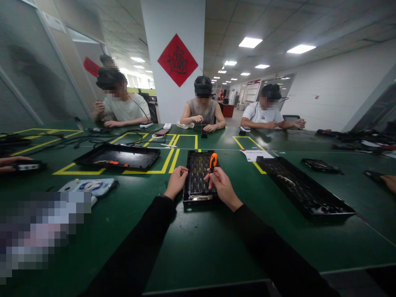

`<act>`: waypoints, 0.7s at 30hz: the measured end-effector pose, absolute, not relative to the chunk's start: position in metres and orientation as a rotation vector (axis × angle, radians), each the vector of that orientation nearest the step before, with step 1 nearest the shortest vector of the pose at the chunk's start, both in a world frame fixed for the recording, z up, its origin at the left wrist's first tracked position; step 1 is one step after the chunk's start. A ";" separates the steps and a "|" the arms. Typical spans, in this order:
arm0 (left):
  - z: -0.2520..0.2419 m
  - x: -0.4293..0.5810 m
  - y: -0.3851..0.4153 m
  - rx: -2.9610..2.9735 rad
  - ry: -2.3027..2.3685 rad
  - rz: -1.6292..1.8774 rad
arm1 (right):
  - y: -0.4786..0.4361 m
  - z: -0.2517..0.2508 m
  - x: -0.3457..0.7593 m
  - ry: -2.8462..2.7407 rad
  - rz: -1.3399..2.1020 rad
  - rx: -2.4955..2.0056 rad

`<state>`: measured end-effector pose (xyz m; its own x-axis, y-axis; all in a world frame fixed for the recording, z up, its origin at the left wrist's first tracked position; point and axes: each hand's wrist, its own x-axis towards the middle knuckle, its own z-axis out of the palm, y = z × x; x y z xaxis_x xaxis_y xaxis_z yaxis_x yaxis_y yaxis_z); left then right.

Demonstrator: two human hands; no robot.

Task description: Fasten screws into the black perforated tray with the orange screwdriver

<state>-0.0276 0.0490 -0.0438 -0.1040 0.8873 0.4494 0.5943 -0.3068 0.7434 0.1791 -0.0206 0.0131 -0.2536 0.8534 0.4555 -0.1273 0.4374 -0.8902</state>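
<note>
A shallow black plastic housing (196, 203) with rows of small fittings inside lies lengthwise on the table in front of me. My left hand (176, 182) is at its left rim, fingers curled together against the edge. Above the right half of the housing, my right hand (221, 185) grips an orange-and-black screwdriver (213, 161), its handle tilted up. The screwdriver's tip is hidden by my fingers and the dark interior. At the near end of the housing sits a small pale metal strip (202, 198).
To the left are a black tray (139, 166) with orange-handled tools and a phone (107, 185) in a patterned case. On the right stand a long black tray (324, 213), a paper sheet (256, 155) and a small black part (320, 165). Several people sit around the green table.
</note>
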 end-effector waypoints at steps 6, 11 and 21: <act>-0.043 -0.027 0.049 1.864 1.636 1.369 | -0.022 0.015 0.179 -1.554 1.087 -0.652; -0.042 -0.027 0.048 1.870 1.629 1.378 | -0.021 0.014 0.176 -1.493 1.111 -0.657; -0.042 -0.027 0.048 1.866 1.636 1.367 | -0.022 0.015 0.180 -1.535 1.105 -0.676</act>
